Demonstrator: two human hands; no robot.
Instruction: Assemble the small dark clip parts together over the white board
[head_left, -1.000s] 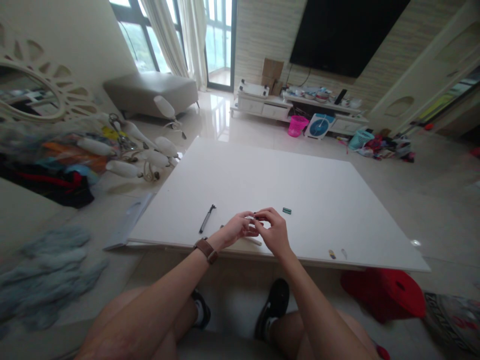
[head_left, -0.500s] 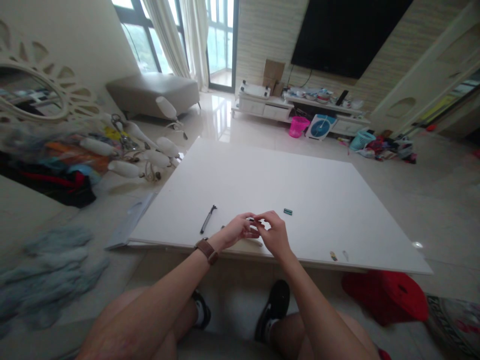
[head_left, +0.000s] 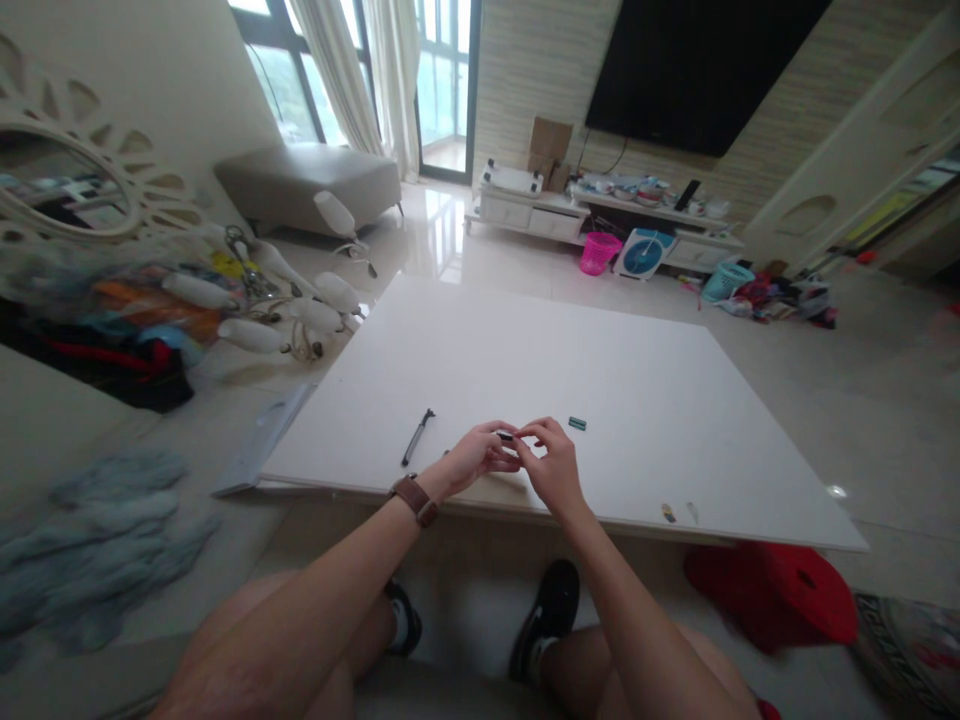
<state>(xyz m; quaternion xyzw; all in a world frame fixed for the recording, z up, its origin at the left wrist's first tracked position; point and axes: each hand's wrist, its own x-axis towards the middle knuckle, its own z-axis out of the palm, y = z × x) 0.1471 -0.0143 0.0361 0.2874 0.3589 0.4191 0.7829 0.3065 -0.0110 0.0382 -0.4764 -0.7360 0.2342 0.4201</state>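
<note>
The small dark piece (head_left: pixel 506 436) is pinched narrowly between the fingers of the left hand (head_left: pixel 478 462) and the right hand (head_left: pixel 553 465) above the white surface (head_left: pixel 540 350); it looks light and stiff, probably best taken by its edges. Curled fingers hide part of it, a pale strip (head_left: pixel 511 484) lies partly covered below, and a slim dark tool (head_left: pixel 417 438) and green piece (head_left: pixel 577 423) flank the hands

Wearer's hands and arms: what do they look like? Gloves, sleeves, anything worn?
Left hand and right hand: human, five-fingered, no gloves. No sleeves on the visible left forearm or right forearm. Left wrist wears a wide brown band, type unclear; right wrist shows none. No cables or markings discernible.
</note>
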